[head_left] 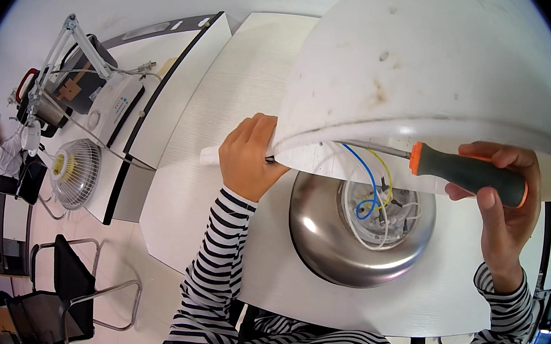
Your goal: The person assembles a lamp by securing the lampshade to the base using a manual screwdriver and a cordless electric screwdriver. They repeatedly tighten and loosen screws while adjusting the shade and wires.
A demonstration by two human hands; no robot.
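A large white curved housing (431,60) is tilted up in front of me, with a dark smudge and specks on its surface. My left hand (248,152) is closed on its lower left edge, beside a short white projecting piece (210,156). A screwdriver (472,175) with a dark green and orange handle lies nearly level in the closed fingers of my right hand (512,212). Its shaft points left into the housing's underside; the tip is hidden. Blue, yellow and white wires (366,199) run from the housing down into the open centre of a rounded silver metal base (340,261).
The base rests on a white table (220,118). To the left, another table holds a jointed lamp arm (67,33), a white box-shaped device (113,106) and a wire-caged fan head (76,173). A black chair (65,291) stands on the floor, and a person (9,155) sits far left.
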